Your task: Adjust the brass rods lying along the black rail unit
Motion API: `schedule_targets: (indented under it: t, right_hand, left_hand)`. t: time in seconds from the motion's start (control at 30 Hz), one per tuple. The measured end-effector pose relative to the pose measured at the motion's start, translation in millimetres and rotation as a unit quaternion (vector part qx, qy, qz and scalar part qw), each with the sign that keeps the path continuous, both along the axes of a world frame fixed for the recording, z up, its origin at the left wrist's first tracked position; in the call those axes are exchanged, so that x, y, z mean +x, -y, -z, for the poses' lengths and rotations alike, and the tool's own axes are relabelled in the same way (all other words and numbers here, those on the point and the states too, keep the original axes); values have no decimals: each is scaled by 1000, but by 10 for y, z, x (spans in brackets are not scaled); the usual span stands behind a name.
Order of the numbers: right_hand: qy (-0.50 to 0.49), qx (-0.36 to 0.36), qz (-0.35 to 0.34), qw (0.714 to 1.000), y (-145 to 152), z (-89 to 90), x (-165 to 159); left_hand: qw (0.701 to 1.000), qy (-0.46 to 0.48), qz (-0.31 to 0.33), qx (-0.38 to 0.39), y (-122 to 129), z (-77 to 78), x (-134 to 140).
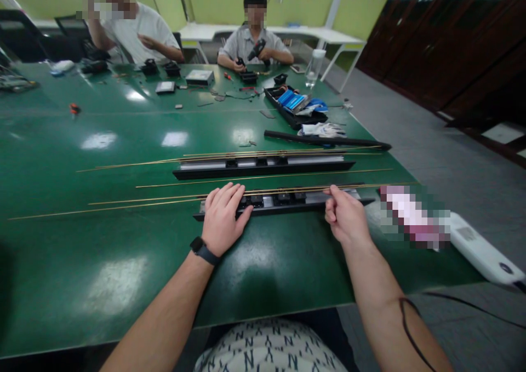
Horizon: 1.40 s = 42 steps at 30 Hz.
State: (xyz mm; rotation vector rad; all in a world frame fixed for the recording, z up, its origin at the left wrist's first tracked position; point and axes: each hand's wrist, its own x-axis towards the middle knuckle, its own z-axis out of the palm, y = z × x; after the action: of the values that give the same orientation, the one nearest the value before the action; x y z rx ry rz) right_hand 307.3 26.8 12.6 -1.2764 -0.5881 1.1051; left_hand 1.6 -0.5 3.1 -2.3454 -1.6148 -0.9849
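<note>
Close in front of me lies a black channel (316, 206) with a silvery inside and several black blocks in it. Thin brass-coloured rods (143, 201) run lengthwise along it and stick out far past its left end. My left hand (224, 213) rests over the channel's left part, fingers stretched and thumb apart. At the right part my right hand (347, 210) is closed, thumb and forefinger pinching a thin brass-coloured rod (382, 185). Behind lies a second, similar channel (263, 169) with more rods along it. A single loose rod (184, 183) lies between the two channels.
Behind the channels lie a long black strip (324, 139), white gloves (322, 130) and a black tray (283, 110) holding blue items. A white power strip (480, 249) sits at the right edge. Two people sit across the green table (135, 284), one holding a power drill (257, 49).
</note>
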Motion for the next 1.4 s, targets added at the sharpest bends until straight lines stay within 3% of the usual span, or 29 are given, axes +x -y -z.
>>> schedule_targets:
  t: [0.13, 0.33, 0.53, 0.8, 1.07, 1.4]
  right_hand:
    - [-9, -1, 18, 1000, -2, 1, 15]
    - [13, -1, -10, 1000, 0, 16, 27]
    - [-4, -1, 25, 1000, -5, 25, 50]
    - [36, 5, -14, 999, 10, -21, 27]
    - [18, 10, 35, 999, 8, -4, 54]
    - [29, 4, 18, 999, -3, 4, 86]
  left_hand:
    - [1000, 1, 3, 3, -4, 15, -8]
    - [1000, 6, 4, -1, -7, 16, -1]
    - [1000, 1, 3, 3, -2, 3, 3]
    - [1000, 4, 1, 0, 2, -9, 1]
    - [1000, 12, 2, -17, 4, 16, 1]
    - [1000, 8, 2, -18, 10, -13, 3]
